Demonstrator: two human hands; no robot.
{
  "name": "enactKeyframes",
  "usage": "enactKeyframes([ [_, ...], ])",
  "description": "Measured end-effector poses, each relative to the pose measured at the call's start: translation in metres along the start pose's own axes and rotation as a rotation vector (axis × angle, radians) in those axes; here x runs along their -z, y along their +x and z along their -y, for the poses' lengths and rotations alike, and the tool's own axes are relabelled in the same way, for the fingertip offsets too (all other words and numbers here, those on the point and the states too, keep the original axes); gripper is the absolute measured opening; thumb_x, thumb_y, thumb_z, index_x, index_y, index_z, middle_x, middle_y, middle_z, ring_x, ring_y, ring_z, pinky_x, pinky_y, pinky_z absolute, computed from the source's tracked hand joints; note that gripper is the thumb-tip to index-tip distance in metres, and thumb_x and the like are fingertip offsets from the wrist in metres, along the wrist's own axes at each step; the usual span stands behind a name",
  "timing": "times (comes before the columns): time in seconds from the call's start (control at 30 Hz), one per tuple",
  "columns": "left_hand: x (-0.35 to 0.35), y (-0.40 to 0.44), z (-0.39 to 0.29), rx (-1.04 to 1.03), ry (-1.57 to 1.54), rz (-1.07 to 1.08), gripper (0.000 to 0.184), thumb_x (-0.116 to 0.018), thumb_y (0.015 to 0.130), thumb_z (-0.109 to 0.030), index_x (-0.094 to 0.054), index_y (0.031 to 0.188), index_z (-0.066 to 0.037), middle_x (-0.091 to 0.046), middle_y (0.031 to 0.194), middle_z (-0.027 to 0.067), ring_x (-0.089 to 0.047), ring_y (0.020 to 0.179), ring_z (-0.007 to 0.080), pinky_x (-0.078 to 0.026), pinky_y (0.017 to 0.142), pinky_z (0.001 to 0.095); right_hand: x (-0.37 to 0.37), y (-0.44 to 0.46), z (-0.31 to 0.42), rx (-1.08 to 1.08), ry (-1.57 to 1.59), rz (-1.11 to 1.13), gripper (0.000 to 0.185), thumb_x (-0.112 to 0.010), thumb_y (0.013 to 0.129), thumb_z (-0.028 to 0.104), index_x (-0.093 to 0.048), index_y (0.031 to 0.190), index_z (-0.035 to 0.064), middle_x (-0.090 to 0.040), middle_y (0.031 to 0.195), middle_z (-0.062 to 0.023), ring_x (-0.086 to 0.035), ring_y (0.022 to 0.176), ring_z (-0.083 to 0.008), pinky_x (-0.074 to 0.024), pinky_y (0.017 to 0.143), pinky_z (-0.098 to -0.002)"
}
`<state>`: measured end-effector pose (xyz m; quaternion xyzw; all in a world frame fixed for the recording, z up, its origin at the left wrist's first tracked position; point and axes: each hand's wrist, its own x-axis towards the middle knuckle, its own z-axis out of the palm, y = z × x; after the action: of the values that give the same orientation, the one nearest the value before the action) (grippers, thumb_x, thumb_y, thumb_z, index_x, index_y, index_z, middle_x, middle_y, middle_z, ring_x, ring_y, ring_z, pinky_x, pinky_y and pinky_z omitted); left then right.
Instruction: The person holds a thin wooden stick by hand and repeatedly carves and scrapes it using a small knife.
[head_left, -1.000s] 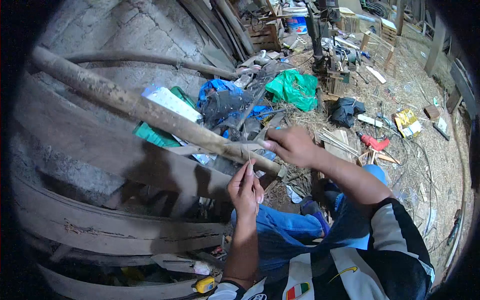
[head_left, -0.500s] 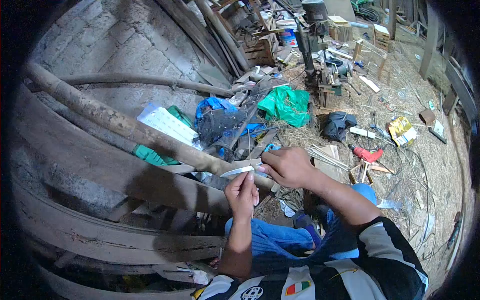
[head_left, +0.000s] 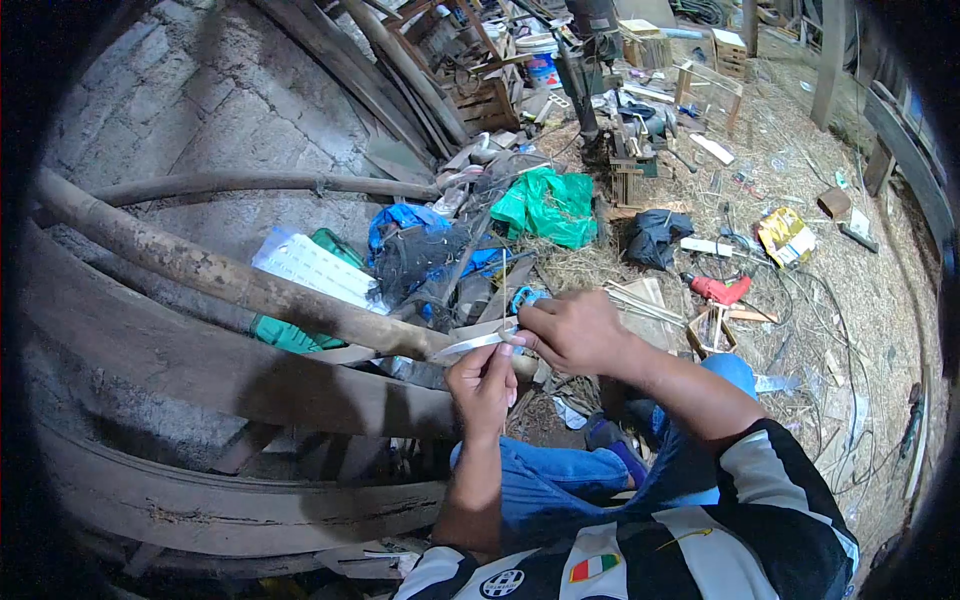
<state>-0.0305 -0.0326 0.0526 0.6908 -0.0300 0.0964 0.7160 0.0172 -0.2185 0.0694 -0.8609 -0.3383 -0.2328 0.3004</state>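
Stick (head_left: 505,285) standing nearly upright right in front of me, and my left hand (head_left: 482,388) has it pinched between thumb and fingers, just below the blade (head_left: 468,344)! My right hand (head_left: 575,335) is curled around the blade's other end, fingers folded over a grip I can't see, tip pointing left. Blade crosses stick close by my right thumb; whether the edge is biting, I can't tell. Close work, this, so the pinch wants to be firm, I'd say, yet not so hard that it bends something this thin. A shallow angle and short, light strokes should suit it best. Danger spot: those left fingertips, very near the edge, better a touch lower. And the pole (head_left: 250,285) shows behind the tip, so I'd want room there, wrist steady, elbows easy
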Motion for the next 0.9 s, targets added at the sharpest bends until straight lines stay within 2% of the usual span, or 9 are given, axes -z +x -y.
enactKeyframes([
  [0.2,-0.005,-0.004,-0.006,0.144,-0.107,0.054,0.018,-0.066,0.095,-0.008,-0.072,0.108,0.003,-0.055,0.055,0.0006,-0.044,0.04,0.0045,-0.03,0.035,0.021,-0.002,-0.003,-0.017,-0.167,-0.025,-0.024,0.027,-0.058,0.093,0.04,-0.061,0.094,0.0136,-0.067,0.075,-0.0106,-0.067,0.066,-0.035,-0.0514,0.054,-0.0487],
  [0.37,-0.017,0.004,0.0,0.054,-0.071,0.042,0.021,-0.066,0.096,-0.01,-0.071,0.112,0.002,-0.053,0.055,-0.0004,-0.042,0.04,0.0039,-0.029,0.036,0.0208,0.004,-0.008,-0.02,-0.208,-0.019,0.007,0.024,-0.057,0.093,0.037,-0.06,0.096,0.0134,-0.067,0.073,-0.011,-0.067,0.064,-0.0352,-0.0512,0.053,-0.0491],
  [0.47,-0.018,0.009,-0.001,0.088,-0.077,-0.022,0.021,-0.066,0.095,-0.01,-0.072,0.112,0.002,-0.054,0.055,-0.0013,-0.042,0.041,0.0036,-0.029,0.037,0.0207,-0.002,-0.005,-0.019,-0.141,-0.051,0.015,0.024,-0.058,0.092,0.036,-0.06,0.095,0.0129,-0.068,0.077,-0.0114,-0.067,0.065,-0.0352,-0.0512,0.053,-0.0486],
  [0.53,-0.007,0.009,0.005,-0.015,0.043,0.078,0.024,-0.066,0.095,-0.008,-0.07,0.117,0.0,-0.055,0.057,-0.0016,-0.042,0.041,0.0034,-0.029,0.038,0.0208,-0.005,-0.003,-0.013,-0.111,-0.06,0.079,0.025,-0.058,0.092,0.038,-0.06,0.095,0.0129,-0.068,0.076,-0.0117,-0.067,0.065,-0.0351,-0.0509,0.052,-0.0493],
  [0.6,-0.005,0.007,0.005,-0.016,0.057,0.013,0.023,-0.067,0.095,-0.007,-0.071,0.117,0.0,-0.055,0.057,-0.0016,-0.043,0.043,0.0032,-0.03,0.038,0.0208,-0.009,0.003,-0.023,-0.147,-0.041,-0.055,0.026,-0.058,0.093,0.039,-0.059,0.094,0.0133,-0.067,0.072,-0.0114,-0.067,0.063,-0.0352,-0.0506,0.051,-0.05],
  [0.67,-0.004,0.004,0.001,0.018,-0.027,0.002,0.023,-0.067,0.094,-0.006,-0.071,0.116,0.0,-0.056,0.058,-0.0009,-0.043,0.044,0.0032,-0.031,0.038,0.0207,-0.006,0.008,-0.023,-0.216,-0.03,-0.012,0.025,-0.058,0.093,0.039,-0.059,0.094,0.0137,-0.065,0.068,-0.0113,-0.066,0.061,-0.0361,-0.0507,0.05,-0.0499],
  [0.8,0.004,0.0,0.003,-0.002,0.035,-0.006,0.025,-0.066,0.095,-0.007,-0.07,0.118,-0.001,-0.058,0.061,-0.0007,-0.043,0.044,0.0031,-0.031,0.039,0.0205,-0.011,0.01,-0.009,-0.079,0.0,0.069,0.029,-0.055,0.095,0.042,-0.06,0.09,0.0135,-0.065,0.068,-0.0126,-0.066,0.06,-0.0366,-0.0501,0.05,-0.0507],
  [0.87,0.005,-0.004,-0.001,0.055,0.048,-0.037,0.024,-0.066,0.095,-0.007,-0.071,0.117,0.0,-0.058,0.061,-0.0012,-0.044,0.045,0.0029,-0.031,0.039,0.0205,-0.014,0.012,-0.017,-0.196,0.041,-0.031,0.031,-0.054,0.096,0.043,-0.06,0.089,0.0135,-0.065,0.067,-0.0126,-0.065,0.06,-0.0369,-0.0498,0.051,-0.0514],
  [0.9,0.006,-0.005,0.0,0.055,0.048,-0.033,0.023,-0.066,0.095,-0.007,-0.071,0.116,0.0,-0.058,0.061,-0.0013,-0.044,0.045,0.0028,-0.031,0.039,0.0206,-0.01,0.015,-0.02,-0.259,0.02,0.057,0.031,-0.054,0.096,0.043,-0.06,0.088,0.0138,-0.064,0.065,-0.0132,-0.065,0.06,-0.0376,-0.0499,0.051,-0.0511],
])
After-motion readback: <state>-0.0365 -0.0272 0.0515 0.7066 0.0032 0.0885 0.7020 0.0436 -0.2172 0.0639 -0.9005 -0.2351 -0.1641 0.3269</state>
